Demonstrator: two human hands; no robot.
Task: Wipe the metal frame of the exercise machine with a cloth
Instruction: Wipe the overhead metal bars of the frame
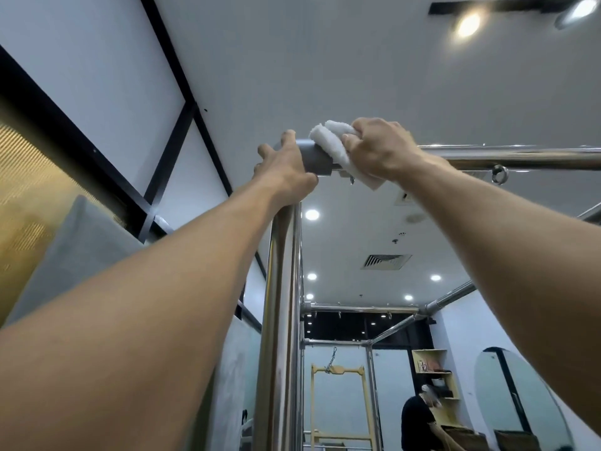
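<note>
I look up at the machine's polished metal frame: an upright post (pixel 281 304) meets a horizontal top bar (pixel 520 157) at a grey corner joint (pixel 317 159). My left hand (pixel 284 170) wraps around that corner joint from the left. My right hand (pixel 380 148) presses a white cloth (pixel 328 139) onto the top bar just right of the joint, the cloth folded over the bar with a corner hanging below it.
An eye bolt (pixel 499 174) hangs under the top bar to the right. More frame tubes (pixel 364 308) run behind. A wooden ladder-like piece (pixel 338 405), a yellow shelf (pixel 437 375) and a person in black (pixel 419 424) are farther back. A black-framed glass wall (pixel 169 151) stands left.
</note>
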